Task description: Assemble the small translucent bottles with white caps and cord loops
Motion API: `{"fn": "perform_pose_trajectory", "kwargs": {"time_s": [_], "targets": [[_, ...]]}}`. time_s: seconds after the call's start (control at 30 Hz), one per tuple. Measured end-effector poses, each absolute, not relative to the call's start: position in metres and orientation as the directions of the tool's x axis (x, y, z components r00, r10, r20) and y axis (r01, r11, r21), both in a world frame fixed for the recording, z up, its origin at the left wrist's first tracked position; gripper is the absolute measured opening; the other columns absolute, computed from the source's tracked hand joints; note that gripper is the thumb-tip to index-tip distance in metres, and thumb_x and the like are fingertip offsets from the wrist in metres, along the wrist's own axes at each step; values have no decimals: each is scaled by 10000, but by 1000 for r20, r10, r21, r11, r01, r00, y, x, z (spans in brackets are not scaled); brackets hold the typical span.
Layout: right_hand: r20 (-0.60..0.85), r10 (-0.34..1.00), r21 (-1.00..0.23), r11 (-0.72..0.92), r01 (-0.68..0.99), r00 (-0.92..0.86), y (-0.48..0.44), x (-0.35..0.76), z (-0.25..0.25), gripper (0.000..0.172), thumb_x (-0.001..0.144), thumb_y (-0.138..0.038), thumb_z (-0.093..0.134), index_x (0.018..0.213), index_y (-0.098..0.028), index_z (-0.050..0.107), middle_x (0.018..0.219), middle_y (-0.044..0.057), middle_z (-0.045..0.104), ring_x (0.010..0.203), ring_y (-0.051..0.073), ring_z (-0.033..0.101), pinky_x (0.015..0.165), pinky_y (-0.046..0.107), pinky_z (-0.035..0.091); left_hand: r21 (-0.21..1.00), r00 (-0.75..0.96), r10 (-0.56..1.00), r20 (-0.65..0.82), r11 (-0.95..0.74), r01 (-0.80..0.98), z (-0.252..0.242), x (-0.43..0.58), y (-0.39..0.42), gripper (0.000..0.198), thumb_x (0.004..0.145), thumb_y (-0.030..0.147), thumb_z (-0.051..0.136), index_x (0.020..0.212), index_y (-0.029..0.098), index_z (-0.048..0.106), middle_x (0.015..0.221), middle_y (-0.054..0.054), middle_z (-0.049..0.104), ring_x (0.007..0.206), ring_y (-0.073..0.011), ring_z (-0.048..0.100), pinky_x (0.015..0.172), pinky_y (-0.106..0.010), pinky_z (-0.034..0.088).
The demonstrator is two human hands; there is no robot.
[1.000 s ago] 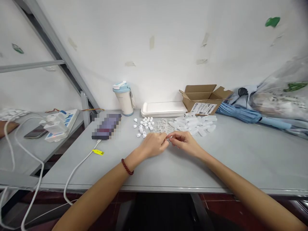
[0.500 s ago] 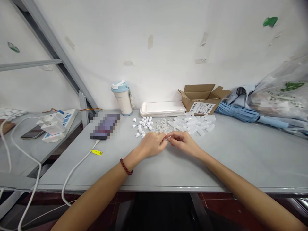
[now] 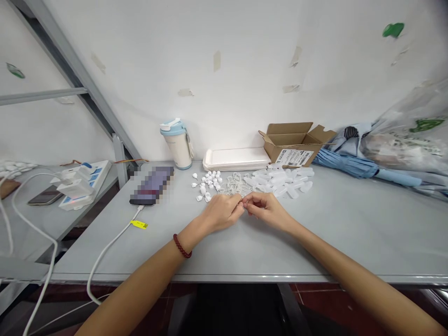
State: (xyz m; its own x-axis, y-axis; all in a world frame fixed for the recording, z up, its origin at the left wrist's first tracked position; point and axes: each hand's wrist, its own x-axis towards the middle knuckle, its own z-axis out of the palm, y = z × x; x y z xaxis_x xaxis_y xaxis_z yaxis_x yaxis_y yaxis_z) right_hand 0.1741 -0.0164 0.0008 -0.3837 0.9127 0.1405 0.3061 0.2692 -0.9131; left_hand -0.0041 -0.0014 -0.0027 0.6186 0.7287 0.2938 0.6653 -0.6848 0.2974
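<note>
My left hand [image 3: 222,212] and my right hand [image 3: 268,209] rest together on the grey table [image 3: 343,224], fingertips meeting in a pinch over a tiny white piece I cannot make out. A red bead bracelet [image 3: 182,246] circles my left wrist. Just beyond the fingers lie several small white caps [image 3: 209,180], a tangle of thin white loops [image 3: 236,183] and a heap of clear plastic tubes [image 3: 282,179].
A blue-lidded cup [image 3: 177,143], white tray stack [image 3: 238,158], open cardboard box [image 3: 294,142] and blue umbrella [image 3: 350,164] line the back wall. A phone [image 3: 152,185] on a white cable [image 3: 105,254] lies left. A power strip [image 3: 82,182] sits on the side table.
Both hands have stayed pinched together at the same spot with only slight finger motion. The view has shifted a little.
</note>
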Motion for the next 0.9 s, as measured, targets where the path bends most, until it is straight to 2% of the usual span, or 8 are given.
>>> {"fn": "perform_pose_trajectory", "kwargs": {"time_s": [0.17, 0.3, 0.47, 0.67, 0.9], "targets": [[133, 916, -906, 267, 327, -380, -16, 174, 0, 196, 812, -279, 507, 821, -145, 650, 562, -23, 531, 509, 89, 415, 504, 222, 330, 315, 591, 753, 290, -658, 683, -3, -3, 0, 162, 827, 190, 382, 739, 175, 518, 613, -19, 573, 540, -157, 500, 525, -264, 286], [134, 917, -906, 267, 329, -376, -16, 174, 1, 205, 812, -282, 503, 818, -143, 655, 570, -16, 532, 517, 91, 418, 508, 223, 334, 382, 564, 775, 284, -631, 675, -3, -2, 0, 137, 797, 187, 405, 695, 186, 497, 561, 7, 501, 507, -138, 442, 515, -254, 267], [125, 920, -900, 263, 347, -371, -17, 174, 1, 236, 817, -299, 501, 881, -146, 669, 557, -16, 524, 513, 99, 430, 504, 226, 347, 539, 514, 810, 283, -578, 613, -2, -1, 1, 155, 774, 181, 419, 626, 189, 465, 520, 40, 427, 492, -119, 383, 507, -248, 266], [159, 923, -889, 288, 355, -351, -17, 175, 1, 262, 822, -294, 496, 910, -142, 690, 552, -18, 523, 503, 94, 415, 501, 227, 338, 784, 443, 884, 149, -379, 492, 7, 2, -1, 181, 768, 195, 402, 624, 176, 510, 501, 48, 471, 486, -106, 419, 494, -233, 304], [176, 925, -894, 294, 339, -337, -15, 176, 0, 280, 822, -301, 496, 936, -138, 693, 560, -14, 537, 509, 98, 439, 511, 230, 359, 879, 421, 904, 76, -260, 400, 8, 3, -1, 157, 750, 184, 417, 630, 168, 517, 491, 56, 494, 456, -86, 438, 475, -209, 332]]}}
